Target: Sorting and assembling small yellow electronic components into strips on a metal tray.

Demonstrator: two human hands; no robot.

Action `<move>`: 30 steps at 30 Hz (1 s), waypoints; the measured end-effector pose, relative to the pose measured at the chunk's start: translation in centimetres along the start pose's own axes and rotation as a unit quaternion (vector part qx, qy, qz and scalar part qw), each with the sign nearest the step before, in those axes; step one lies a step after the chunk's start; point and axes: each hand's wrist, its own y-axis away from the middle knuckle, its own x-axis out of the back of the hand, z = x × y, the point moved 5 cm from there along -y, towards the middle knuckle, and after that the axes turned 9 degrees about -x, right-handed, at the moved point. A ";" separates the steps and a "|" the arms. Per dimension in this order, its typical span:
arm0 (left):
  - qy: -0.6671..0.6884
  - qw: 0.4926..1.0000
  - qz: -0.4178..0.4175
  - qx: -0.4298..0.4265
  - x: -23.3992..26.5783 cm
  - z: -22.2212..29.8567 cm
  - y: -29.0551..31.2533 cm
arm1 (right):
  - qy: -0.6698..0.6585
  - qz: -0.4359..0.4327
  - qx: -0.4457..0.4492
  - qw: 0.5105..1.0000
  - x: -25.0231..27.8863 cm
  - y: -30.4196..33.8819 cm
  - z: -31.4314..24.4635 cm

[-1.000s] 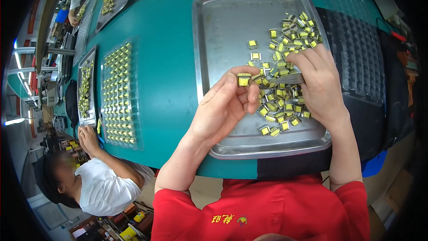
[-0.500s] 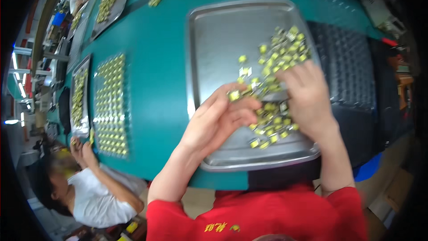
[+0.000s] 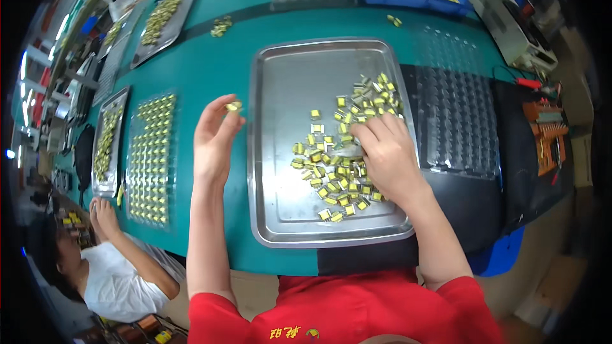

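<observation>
My left hand (image 3: 215, 134) is raised over the green table, just left of the metal tray (image 3: 306, 70). It pinches a small yellow-wrapped electronic component (image 3: 234, 107) between thumb and fingers. Many like it, yellow blocks with silvery sides, lie in a loose heap (image 3: 338, 181) in the tray's right half. My right hand (image 3: 390, 156) bends over that heap, its fingers curled downward. A greyish, shiny flat piece (image 3: 347, 151) sticks out by its fingertips; I cannot make out what it is.
Right of the tray lies a clear blister tray (image 3: 459, 121) on a black mat. A filled blister tray (image 3: 152, 159) and a smaller metal tray (image 3: 108, 146) are at left, by a co-worker (image 3: 127, 274). A blue bin (image 3: 408, 3) of yellow parts stands behind, near a grey machine (image 3: 510, 25).
My left hand has moved from over the tray to its left side, carrying a component. My right hand stays at the heap. The view has shifted, showing more of the table's far side.
</observation>
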 end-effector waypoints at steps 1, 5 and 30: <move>-0.045 0.998 -0.025 0.022 0.1 -0.6 -0.9 | 0.008 -0.010 -0.010 1.000 0.3 0.1 -0.1; -0.164 0.982 -0.057 -0.075 3.1 -5.0 -6.5 | -0.008 -0.021 -0.011 1.000 0.8 -0.1 -1.2; -0.560 0.719 0.068 -0.406 0.8 -8.6 -23.0 | -0.008 -0.023 -0.041 0.999 0.1 -0.3 0.8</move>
